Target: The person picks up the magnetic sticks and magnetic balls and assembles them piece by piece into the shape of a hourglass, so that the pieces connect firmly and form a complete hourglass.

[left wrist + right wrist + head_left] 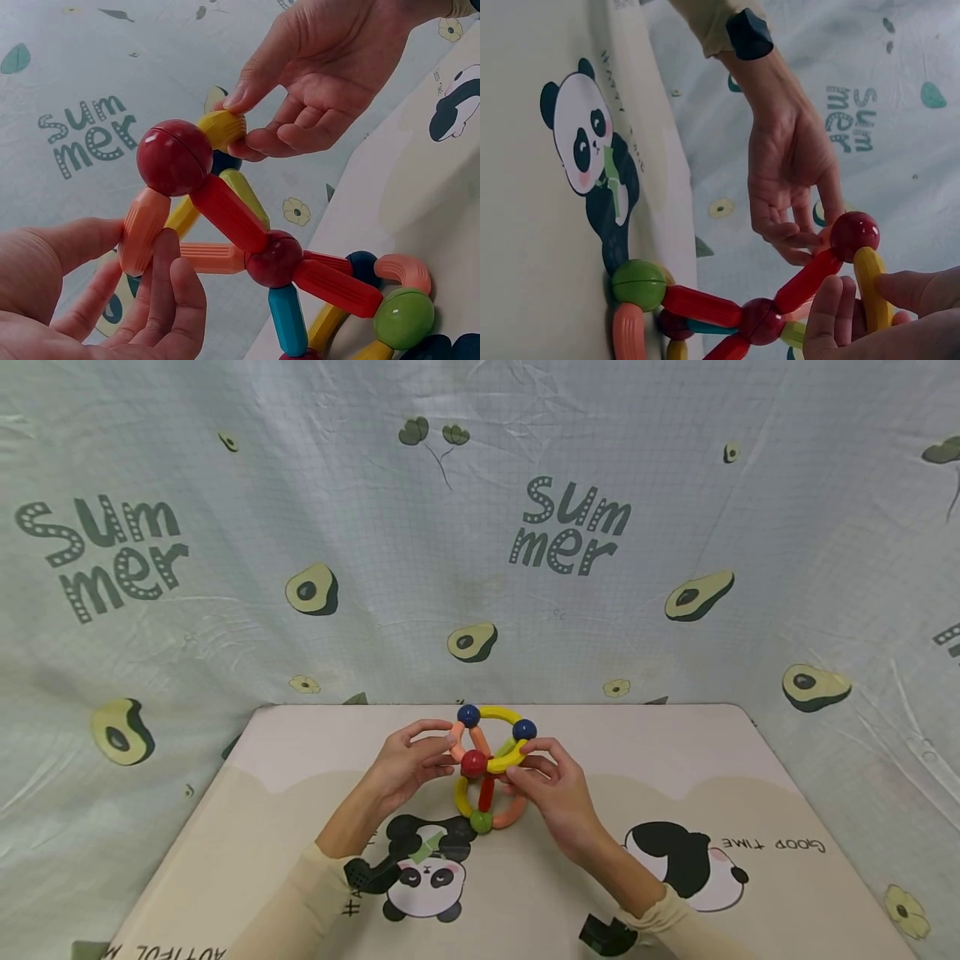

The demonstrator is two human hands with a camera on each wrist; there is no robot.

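Observation:
A ball-and-stick building toy (486, 795) stands on the table between both hands. On its upper ring sits a large red ball (174, 157), joined to a salmon curved stick (141, 236) and a yellow curved stick (871, 285). My left hand (405, 768) pinches the salmon stick between thumb and fingers. With thumb and fingertips, my right hand (558, 797) grips the yellow one. Straight red sticks (337, 287) meet at a central red ball (274, 259). Two blue balls (524, 729) lie along the ring's far side, while a green ball (403, 319) is at the base.
The pale table (300, 743) carries printed pandas (425, 889) and a printed dog (690, 868). Behind it hangs a light sheet (360, 527) with avocado prints and lettering. A dark band (748, 34) circles the left wrist.

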